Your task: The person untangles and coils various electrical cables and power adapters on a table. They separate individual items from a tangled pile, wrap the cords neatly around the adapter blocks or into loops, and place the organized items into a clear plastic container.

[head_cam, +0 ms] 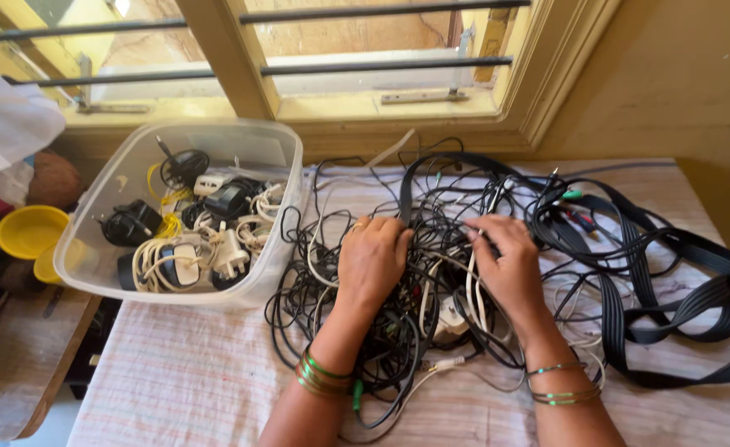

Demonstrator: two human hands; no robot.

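We keep our left hand (372, 258) pressing flat on the tangled cables (431, 273) while our right hand (507, 263) pinches one white cable (470, 285) free slowly

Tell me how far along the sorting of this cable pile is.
Done: the clear plastic tub already holds coiled cables and chargers. In hand: the left hand and right hand are both dug into the tangled cable pile on the striped cloth, fingers among thin black and white wires. Left: most of the pile looks knotted, and the wide black flat cable lies loose at the right.
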